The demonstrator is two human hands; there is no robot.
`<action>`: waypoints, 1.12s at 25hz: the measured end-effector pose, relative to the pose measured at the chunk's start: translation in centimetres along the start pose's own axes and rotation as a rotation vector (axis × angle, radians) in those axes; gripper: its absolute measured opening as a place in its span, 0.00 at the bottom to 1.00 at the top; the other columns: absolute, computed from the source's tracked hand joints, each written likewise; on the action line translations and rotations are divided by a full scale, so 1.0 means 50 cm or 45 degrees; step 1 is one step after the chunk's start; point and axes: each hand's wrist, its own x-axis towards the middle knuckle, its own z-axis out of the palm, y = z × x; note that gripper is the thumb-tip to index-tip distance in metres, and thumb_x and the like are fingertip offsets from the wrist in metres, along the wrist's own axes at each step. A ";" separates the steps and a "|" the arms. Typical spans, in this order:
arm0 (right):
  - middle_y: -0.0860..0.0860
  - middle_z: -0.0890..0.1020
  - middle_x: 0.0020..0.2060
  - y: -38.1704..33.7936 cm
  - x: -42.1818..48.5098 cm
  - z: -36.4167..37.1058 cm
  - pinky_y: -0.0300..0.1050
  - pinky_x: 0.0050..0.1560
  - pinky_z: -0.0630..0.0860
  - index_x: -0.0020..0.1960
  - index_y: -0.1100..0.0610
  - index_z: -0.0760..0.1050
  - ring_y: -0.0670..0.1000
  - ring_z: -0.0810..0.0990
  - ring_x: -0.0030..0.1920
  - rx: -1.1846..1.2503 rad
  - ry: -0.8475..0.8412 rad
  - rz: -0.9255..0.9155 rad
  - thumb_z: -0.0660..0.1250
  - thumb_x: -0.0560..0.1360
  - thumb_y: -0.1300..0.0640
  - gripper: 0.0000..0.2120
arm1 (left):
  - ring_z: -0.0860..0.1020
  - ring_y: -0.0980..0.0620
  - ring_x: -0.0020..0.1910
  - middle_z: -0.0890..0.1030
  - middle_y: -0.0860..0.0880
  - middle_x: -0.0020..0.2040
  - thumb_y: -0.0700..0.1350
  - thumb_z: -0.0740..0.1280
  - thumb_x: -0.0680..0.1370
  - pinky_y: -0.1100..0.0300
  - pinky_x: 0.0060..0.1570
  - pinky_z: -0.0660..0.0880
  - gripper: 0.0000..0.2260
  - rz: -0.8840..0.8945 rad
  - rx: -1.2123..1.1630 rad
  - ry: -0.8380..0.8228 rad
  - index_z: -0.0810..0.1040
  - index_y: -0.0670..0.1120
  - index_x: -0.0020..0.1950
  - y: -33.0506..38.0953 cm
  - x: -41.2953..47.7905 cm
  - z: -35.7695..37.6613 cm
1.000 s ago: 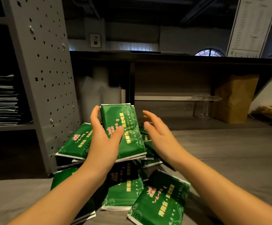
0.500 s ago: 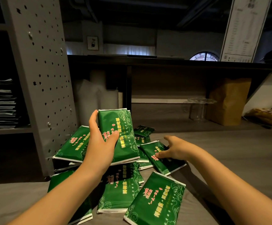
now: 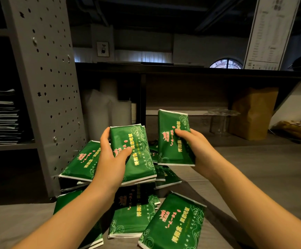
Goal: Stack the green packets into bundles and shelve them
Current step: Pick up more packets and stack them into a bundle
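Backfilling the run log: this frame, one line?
left hand: holds packet stack | right hand: holds single packet | loose packets: on grey surface

Poster [image 3: 270, 31] print was unreadably small, left forearm [image 3: 70, 214] covered lower-left packet [image 3: 95, 235], nearest packet [image 3: 173, 223] ran off bottom edge.

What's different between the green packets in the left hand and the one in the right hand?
The bundle in the left hand is at least two packets stacked, a second edge showing behind; the packet in the right hand looks single. The bundle sits lower, leaning back over the pile; the packet is held higher and more upright. Both share a green wrapper, yellow and pink print, white bottom edge.
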 end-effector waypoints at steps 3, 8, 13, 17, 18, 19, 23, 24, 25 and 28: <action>0.52 0.84 0.36 0.006 -0.021 0.040 0.41 0.37 0.81 0.49 0.57 0.77 0.49 0.83 0.34 0.055 -0.115 -0.013 0.61 0.78 0.59 0.06 | 0.78 0.51 0.54 0.77 0.54 0.56 0.36 0.60 0.79 0.60 0.46 0.76 0.27 0.024 -0.003 -0.019 0.57 0.57 0.73 0.000 -0.001 0.001; 0.52 0.83 0.49 0.054 -0.034 0.089 0.49 0.53 0.79 0.54 0.52 0.74 0.50 0.82 0.48 -0.137 -0.162 -0.161 0.61 0.79 0.59 0.06 | 0.77 0.68 0.45 0.75 0.62 0.52 0.40 0.56 0.81 0.73 0.40 0.75 0.22 0.110 0.006 -0.054 0.58 0.60 0.70 -0.003 -0.003 0.008; 0.47 0.79 0.58 0.095 -0.054 0.123 0.48 0.61 0.75 0.70 0.45 0.61 0.46 0.78 0.59 -0.236 -0.213 -0.388 0.59 0.80 0.58 0.21 | 0.77 0.70 0.47 0.75 0.61 0.56 0.45 0.57 0.81 0.76 0.38 0.73 0.21 0.093 -0.022 -0.119 0.56 0.60 0.71 -0.006 -0.014 0.013; 0.46 0.70 0.69 0.105 -0.039 0.118 0.52 0.70 0.67 0.76 0.44 0.51 0.46 0.70 0.68 -0.274 -0.287 -0.332 0.56 0.81 0.52 0.26 | 0.76 0.74 0.44 0.74 0.62 0.55 0.39 0.61 0.79 0.79 0.39 0.71 0.27 0.137 0.074 -0.133 0.55 0.58 0.72 -0.011 -0.016 0.019; 0.45 0.68 0.71 0.099 -0.036 0.114 0.52 0.71 0.65 0.76 0.44 0.49 0.46 0.68 0.69 -0.289 -0.312 -0.295 0.55 0.81 0.50 0.27 | 0.76 0.74 0.45 0.74 0.62 0.55 0.38 0.62 0.79 0.79 0.40 0.71 0.27 0.152 0.101 -0.119 0.55 0.57 0.72 -0.013 -0.014 0.019; 0.44 0.67 0.71 0.090 -0.033 0.111 0.49 0.71 0.65 0.76 0.44 0.50 0.45 0.68 0.69 -0.305 -0.325 -0.273 0.54 0.81 0.51 0.25 | 0.76 0.72 0.47 0.74 0.60 0.57 0.38 0.62 0.79 0.77 0.42 0.72 0.27 0.165 0.119 -0.103 0.55 0.56 0.72 -0.014 -0.012 0.017; 0.47 0.73 0.65 0.039 -0.021 0.074 0.42 0.64 0.69 0.73 0.51 0.61 0.45 0.73 0.62 -0.546 -0.174 -0.280 0.54 0.82 0.55 0.20 | 0.78 0.60 0.49 0.75 0.57 0.58 0.40 0.62 0.79 0.67 0.45 0.75 0.25 0.163 0.133 -0.061 0.57 0.57 0.71 -0.008 -0.006 0.011; 0.48 0.75 0.63 0.028 -0.014 0.057 0.44 0.61 0.71 0.72 0.53 0.65 0.46 0.74 0.59 -0.768 -0.164 -0.316 0.55 0.82 0.55 0.19 | 0.78 0.61 0.47 0.75 0.59 0.56 0.40 0.62 0.79 0.68 0.43 0.75 0.25 0.160 0.136 -0.061 0.58 0.58 0.71 -0.005 -0.005 0.009; 0.48 0.77 0.58 0.015 -0.011 0.040 0.44 0.56 0.72 0.68 0.54 0.69 0.46 0.76 0.54 -1.039 -0.202 -0.337 0.56 0.81 0.55 0.17 | 0.78 0.64 0.44 0.74 0.61 0.53 0.40 0.62 0.79 0.71 0.39 0.75 0.24 0.158 0.138 -0.059 0.58 0.57 0.71 -0.004 -0.004 0.008; 0.47 0.78 0.48 -0.013 -0.015 -0.002 0.42 0.41 0.75 0.62 0.57 0.74 0.45 0.76 0.42 -1.687 -0.452 -0.137 0.59 0.80 0.54 0.14 | 0.77 0.66 0.39 0.72 0.65 0.49 0.39 0.61 0.79 0.75 0.34 0.73 0.24 0.149 0.169 -0.044 0.58 0.55 0.72 -0.002 -0.003 0.004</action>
